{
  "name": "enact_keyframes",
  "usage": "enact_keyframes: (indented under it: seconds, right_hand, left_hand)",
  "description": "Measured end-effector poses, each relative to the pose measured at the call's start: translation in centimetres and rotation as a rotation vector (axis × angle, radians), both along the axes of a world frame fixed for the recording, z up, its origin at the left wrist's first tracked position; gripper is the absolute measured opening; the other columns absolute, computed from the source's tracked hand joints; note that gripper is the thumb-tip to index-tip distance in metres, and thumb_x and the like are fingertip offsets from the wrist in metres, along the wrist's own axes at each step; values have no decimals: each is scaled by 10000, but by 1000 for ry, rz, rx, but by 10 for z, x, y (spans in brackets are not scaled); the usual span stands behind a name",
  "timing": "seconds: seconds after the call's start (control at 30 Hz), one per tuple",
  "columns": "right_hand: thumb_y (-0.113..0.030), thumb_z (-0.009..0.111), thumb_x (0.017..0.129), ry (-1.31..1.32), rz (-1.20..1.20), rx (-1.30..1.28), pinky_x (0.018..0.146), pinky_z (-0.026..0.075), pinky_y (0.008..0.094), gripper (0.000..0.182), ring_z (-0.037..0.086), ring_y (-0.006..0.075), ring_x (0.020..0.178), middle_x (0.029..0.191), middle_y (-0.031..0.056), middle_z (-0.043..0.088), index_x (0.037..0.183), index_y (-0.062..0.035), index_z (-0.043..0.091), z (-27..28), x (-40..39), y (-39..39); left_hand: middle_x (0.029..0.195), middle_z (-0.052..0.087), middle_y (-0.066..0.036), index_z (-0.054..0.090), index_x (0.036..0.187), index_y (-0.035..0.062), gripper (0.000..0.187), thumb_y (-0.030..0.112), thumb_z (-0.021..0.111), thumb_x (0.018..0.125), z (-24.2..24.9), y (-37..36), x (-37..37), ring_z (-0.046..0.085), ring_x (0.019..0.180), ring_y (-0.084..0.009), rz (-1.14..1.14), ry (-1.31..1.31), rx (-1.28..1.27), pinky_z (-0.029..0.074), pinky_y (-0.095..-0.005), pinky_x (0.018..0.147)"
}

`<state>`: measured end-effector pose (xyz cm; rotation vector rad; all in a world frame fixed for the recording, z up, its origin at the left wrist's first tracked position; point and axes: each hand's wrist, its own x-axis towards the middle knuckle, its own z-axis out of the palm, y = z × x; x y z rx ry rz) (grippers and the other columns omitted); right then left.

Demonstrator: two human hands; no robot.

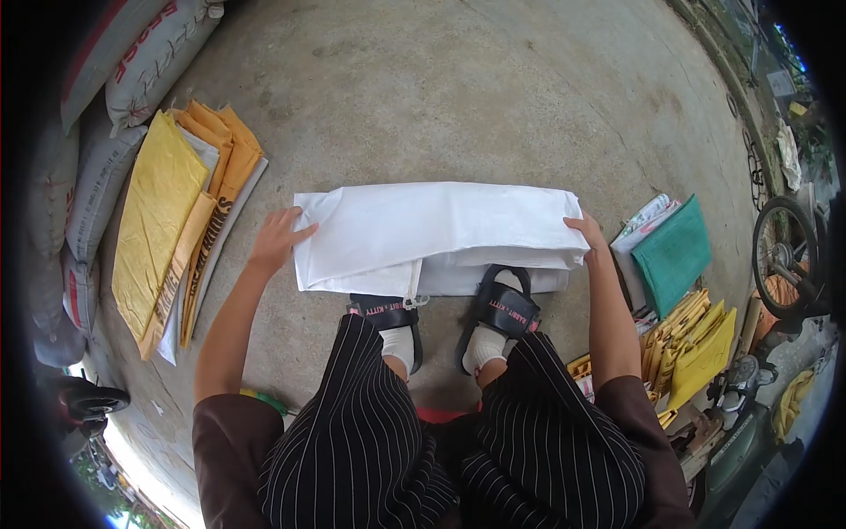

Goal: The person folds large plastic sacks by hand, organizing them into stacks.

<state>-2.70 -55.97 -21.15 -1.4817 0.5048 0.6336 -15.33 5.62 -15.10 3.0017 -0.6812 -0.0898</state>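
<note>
A white woven sack (441, 216), folded into a long strip, lies crosswise just ahead of my feet. Its lower layers show beneath the top fold, and a frayed corner with loose threads hangs near my left sandal (388, 310). My left hand (284, 236) grips the sack's left end, thumb on top. At the right end, my right hand (585, 233) pinches the folded layers with its thumb over the edge; its other fingers are mostly hidden. The right sandal (505, 304) is close to the sack's near edge.
Left of me lies a pile of yellow and orange folded sacks (167, 220), beside stacked full bags (101, 189). To the right are a green folded sack (674, 256) and more yellow folded sacks (696, 344). A wheel (787, 256) stands beyond them on the concrete floor (458, 97).
</note>
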Motion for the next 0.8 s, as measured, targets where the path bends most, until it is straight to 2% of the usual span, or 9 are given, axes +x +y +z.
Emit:
enact_keyframes:
  seconds: [0.03,0.23,0.4,0.5,0.63,0.67,0.7,0.73,0.8]
  right_hand:
    - [37,612,703,-3,22,69,842,463,319,558,582,200,949,1093,101,586,1243,-18,482,0,1,-2]
    - [91,586,717,-172,53,-85,732,476,260,397,577,124,794,911,36,590,1087,-19,492,-20,-14,-15]
    - [94,619,706,-224,43,-183,593,447,228,338,544,73,672,805,2,573,982,-61,503,-25,-26,-22]
    - [90,649,688,-118,106,-478,568,430,248,355,528,72,679,798,11,560,961,-90,510,-16,-38,-10]
    - [0,670,666,-165,149,-1016,668,470,361,356,596,240,788,835,110,596,979,-79,522,-2,-31,16]
    - [-30,675,653,-182,170,-1230,721,480,407,366,607,315,837,855,150,607,986,-58,525,6,-26,32]
    - [-30,675,653,-184,167,-1225,721,480,407,366,607,315,837,855,150,607,986,-58,525,6,-27,43]
    - [-86,659,667,-225,133,-1356,772,470,435,352,593,361,892,897,192,607,990,-34,527,6,-32,53]
    - [-142,642,681,-268,99,-1493,824,460,463,358,580,408,946,939,234,608,994,-9,529,6,-39,71]
  left_hand:
    - [1183,527,-106,627,1116,317,518,-4,589,710,4,3,2,517,1066,-270,-14,5,15,412,-381,901]
    - [1187,534,-92,627,1113,320,527,4,587,694,-5,7,-14,529,1018,-249,-26,-91,4,399,-369,817]
    - [1253,520,-86,634,1123,297,482,-3,525,762,-28,-8,-31,511,1106,-264,192,-73,-44,386,-391,945]
    - [1310,488,-85,647,1110,283,439,3,531,792,-24,-1,-25,483,1163,-284,186,127,-67,364,-387,998]
    - [1306,498,-81,651,1097,229,315,112,578,814,-36,-7,-17,465,1184,-300,562,418,-341,380,-396,981]
    - [1271,527,-115,648,1081,150,296,198,632,789,-37,-19,-13,501,1140,-303,789,353,-481,394,-386,964]
    - [1236,557,-148,645,1065,70,372,283,687,763,-36,-32,-9,536,1096,-305,1011,281,-617,408,-376,946]
    - [1236,557,-148,645,1065,70,372,283,687,763,-36,-49,-7,536,1096,-305,1005,282,-610,408,-376,946]
    - [1098,620,-211,647,971,-22,551,442,738,689,-39,-78,-7,602,996,-306,1277,-166,-280,453,-381,885]
